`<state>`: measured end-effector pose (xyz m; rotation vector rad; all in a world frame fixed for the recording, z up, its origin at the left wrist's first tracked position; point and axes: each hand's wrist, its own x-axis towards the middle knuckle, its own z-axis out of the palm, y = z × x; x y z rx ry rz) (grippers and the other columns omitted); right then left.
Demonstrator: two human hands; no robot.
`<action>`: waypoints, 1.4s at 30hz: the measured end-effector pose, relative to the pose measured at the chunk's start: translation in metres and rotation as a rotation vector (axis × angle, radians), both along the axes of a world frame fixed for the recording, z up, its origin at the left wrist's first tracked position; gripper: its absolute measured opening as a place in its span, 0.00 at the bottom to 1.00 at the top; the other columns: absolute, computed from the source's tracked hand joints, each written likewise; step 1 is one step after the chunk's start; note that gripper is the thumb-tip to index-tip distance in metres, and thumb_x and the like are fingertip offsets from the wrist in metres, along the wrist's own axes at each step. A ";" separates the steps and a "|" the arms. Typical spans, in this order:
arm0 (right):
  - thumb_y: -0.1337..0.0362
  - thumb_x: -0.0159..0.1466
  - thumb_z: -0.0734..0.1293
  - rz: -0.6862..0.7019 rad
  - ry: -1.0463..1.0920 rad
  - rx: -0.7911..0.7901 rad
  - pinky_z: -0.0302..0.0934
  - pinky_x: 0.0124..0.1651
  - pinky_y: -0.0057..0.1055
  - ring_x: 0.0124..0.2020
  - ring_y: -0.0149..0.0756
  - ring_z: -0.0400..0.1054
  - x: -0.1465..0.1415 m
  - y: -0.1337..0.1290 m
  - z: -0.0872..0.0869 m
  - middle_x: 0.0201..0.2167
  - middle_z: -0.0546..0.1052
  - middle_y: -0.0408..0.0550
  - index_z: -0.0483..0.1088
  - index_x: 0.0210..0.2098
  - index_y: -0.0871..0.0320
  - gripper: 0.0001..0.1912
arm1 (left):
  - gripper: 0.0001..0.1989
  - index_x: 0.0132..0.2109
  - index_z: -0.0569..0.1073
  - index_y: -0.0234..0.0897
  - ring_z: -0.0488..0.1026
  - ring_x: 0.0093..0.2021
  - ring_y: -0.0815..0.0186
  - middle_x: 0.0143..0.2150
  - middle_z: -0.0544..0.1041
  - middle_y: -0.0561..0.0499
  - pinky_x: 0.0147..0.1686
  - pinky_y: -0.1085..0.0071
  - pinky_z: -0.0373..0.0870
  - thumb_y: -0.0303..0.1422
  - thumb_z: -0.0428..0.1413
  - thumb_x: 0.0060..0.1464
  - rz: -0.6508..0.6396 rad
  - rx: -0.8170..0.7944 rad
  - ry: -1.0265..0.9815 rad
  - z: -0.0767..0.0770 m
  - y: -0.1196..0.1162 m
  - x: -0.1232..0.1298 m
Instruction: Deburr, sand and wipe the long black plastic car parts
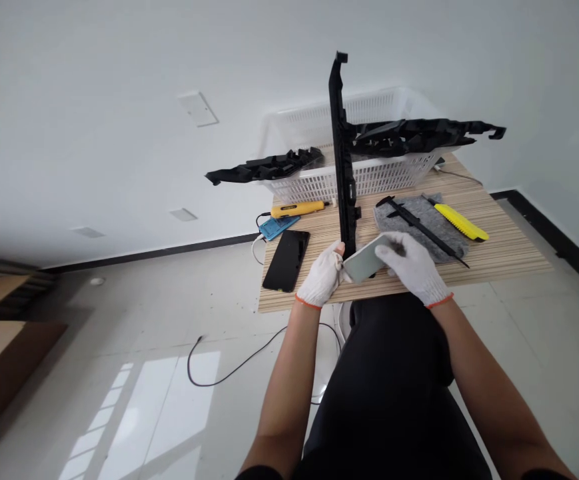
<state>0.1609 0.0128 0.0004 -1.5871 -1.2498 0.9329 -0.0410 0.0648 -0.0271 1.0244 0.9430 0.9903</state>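
Both hands wear white knit gloves with orange cuffs. My left hand [320,275] is closed around the lower end of a long black plastic part [341,147], which stands up and leans away from me over the table's front. My right hand [414,263] grips a flat, pale grey-green rectangular piece [368,259]. That piece lies across the black part's lower end, close to the left fingers; whether it touches the part cannot be made out. Left of the left hand, a black phone [286,260] lies on the wood-grain table [499,257].
A white plastic basket [379,179] holds more black plastic parts [419,137], whose ends jut past its rim. A yellow corded tool [296,209] and blue board [276,227] lie left. Right, a black caliper [422,230] and yellow-handled cutter [462,222] rest on grey felt [442,248].
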 end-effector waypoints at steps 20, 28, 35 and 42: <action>0.43 0.62 0.72 0.063 0.032 0.014 0.73 0.28 0.28 0.36 0.37 0.73 0.004 -0.002 -0.004 0.44 0.79 0.49 0.75 0.56 0.54 0.29 | 0.22 0.45 0.78 0.34 0.81 0.46 0.55 0.41 0.83 0.41 0.45 0.66 0.77 0.50 0.61 0.59 -0.059 0.016 -0.078 0.011 -0.003 0.005; 0.45 0.63 0.72 0.092 0.133 -0.004 0.69 0.24 0.25 0.26 0.29 0.69 0.005 -0.003 0.000 0.37 0.78 0.45 0.72 0.64 0.53 0.34 | 0.26 0.46 0.76 0.33 0.81 0.43 0.54 0.39 0.82 0.41 0.39 0.65 0.79 0.54 0.63 0.56 -0.061 -0.012 -0.057 0.015 -0.005 0.004; 0.44 0.64 0.71 0.086 0.176 0.014 0.68 0.24 0.24 0.25 0.28 0.67 0.005 -0.004 -0.002 0.33 0.76 0.43 0.71 0.66 0.50 0.34 | 0.23 0.44 0.76 0.34 0.81 0.40 0.58 0.37 0.81 0.44 0.36 0.68 0.77 0.52 0.60 0.58 -0.077 -0.004 -0.081 0.010 -0.003 0.004; 0.46 0.65 0.71 0.235 0.180 -0.058 0.66 0.24 0.23 0.24 0.27 0.65 0.008 -0.008 0.004 0.30 0.76 0.42 0.71 0.66 0.51 0.33 | 0.22 0.47 0.79 0.34 0.80 0.43 0.57 0.38 0.83 0.45 0.44 0.66 0.75 0.50 0.59 0.61 -0.057 0.040 -0.035 -0.001 0.001 0.002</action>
